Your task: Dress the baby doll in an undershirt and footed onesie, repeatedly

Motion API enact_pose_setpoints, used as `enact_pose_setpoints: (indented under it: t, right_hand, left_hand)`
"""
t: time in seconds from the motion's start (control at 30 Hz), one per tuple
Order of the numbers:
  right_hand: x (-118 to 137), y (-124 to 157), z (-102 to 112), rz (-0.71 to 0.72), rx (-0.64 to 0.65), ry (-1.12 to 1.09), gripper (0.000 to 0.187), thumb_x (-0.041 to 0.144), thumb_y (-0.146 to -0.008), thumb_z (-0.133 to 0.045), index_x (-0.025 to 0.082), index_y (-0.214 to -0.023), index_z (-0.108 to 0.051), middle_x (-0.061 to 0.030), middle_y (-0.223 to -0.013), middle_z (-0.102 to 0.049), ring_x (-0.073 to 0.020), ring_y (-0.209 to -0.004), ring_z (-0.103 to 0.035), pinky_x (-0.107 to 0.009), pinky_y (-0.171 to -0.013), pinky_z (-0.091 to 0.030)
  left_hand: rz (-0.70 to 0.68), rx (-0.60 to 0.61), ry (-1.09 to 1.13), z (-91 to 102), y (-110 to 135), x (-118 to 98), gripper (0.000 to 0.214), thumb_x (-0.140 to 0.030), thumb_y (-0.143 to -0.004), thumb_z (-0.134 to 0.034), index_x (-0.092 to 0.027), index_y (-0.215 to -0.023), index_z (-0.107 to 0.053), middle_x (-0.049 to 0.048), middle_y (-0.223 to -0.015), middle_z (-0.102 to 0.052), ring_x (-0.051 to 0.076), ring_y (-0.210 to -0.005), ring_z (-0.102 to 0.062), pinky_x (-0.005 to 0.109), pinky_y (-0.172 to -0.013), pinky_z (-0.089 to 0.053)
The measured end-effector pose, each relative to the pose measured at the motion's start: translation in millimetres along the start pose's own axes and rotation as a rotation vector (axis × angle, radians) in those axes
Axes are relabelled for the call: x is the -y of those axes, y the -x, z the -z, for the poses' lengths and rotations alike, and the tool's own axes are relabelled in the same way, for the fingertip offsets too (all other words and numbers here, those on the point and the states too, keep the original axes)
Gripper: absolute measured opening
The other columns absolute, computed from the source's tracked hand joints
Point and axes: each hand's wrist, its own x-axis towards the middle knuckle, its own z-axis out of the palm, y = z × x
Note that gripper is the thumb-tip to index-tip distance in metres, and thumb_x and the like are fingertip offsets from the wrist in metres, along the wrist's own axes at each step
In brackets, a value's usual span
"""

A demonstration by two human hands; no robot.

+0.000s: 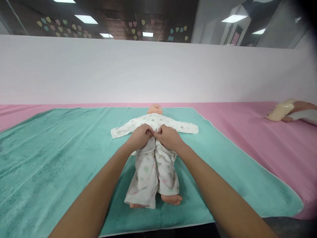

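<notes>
A baby doll (155, 109) lies on its back on a teal blanket (81, 158), head away from me and feet toward me. It wears a white printed top (184, 127) with both long sleeves spread out, and matching printed pants (146, 168). My left hand (141, 136) and my right hand (168, 136) meet at the middle of the doll's front, around its waist. Both pinch the white top's cloth there, fingertips nearly touching. Whether a fastener sits between the fingers is hidden. The doll's bare foot (171, 199) sticks out of one pant leg.
Pink cloth (247, 132) covers the surface under the blanket. At the far right, another person's hand and sleeve (303, 114) lie beside a cream-coloured object (281, 110). A white wall (123, 71) rises behind, with dark glass and heart stickers above.
</notes>
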Motion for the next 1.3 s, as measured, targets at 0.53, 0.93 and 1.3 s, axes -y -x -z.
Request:
enact_pose_setpoints:
  t: [0.53, 0.93, 1.3]
  right_hand:
    - [-9, 5, 1, 0.043, -0.098, -0.247, 0.019, 0.026, -0.074, -0.046, 0.019, -0.058, -0.041, 0.0024, -0.056, -0.048, -0.0114, -0.056, -0.042, -0.025, -0.054, -0.029]
    - [-19, 2, 1, 0.036, 0.138, -0.906, 0.026, 0.044, -0.076, -0.055, 0.018, -0.074, -0.057, 0.0027, -0.055, -0.055, -0.0076, -0.044, -0.042, -0.02, -0.044, -0.031]
    - [-24, 3, 4, 0.069, 0.206, -0.826, 0.026, 0.045, -0.079, -0.054, 0.019, -0.079, -0.058, 0.0024, -0.061, -0.059, -0.0088, -0.048, -0.047, -0.022, -0.048, -0.037]
  left_hand:
    - [0.038, -0.06, 0.315, -10.5, 7, -2, 0.019, -0.038, -0.078, -0.052, -0.021, -0.081, -0.06, -0.0025, -0.068, -0.052, 0.012, -0.062, -0.046, 0.023, -0.058, -0.037]
    - [0.074, 0.011, 0.481, -8.1, 6, -6, 0.019, -0.037, -0.078, -0.053, -0.019, -0.079, -0.059, -0.0006, -0.073, -0.06, 0.012, -0.062, -0.052, 0.023, -0.057, -0.041]
    - [0.098, -0.066, 0.364, -12.7, 8, -11, 0.015, -0.034, -0.077, -0.053, -0.02, -0.079, -0.059, -0.0004, -0.078, -0.063, 0.015, -0.074, -0.057, 0.025, -0.065, -0.043]
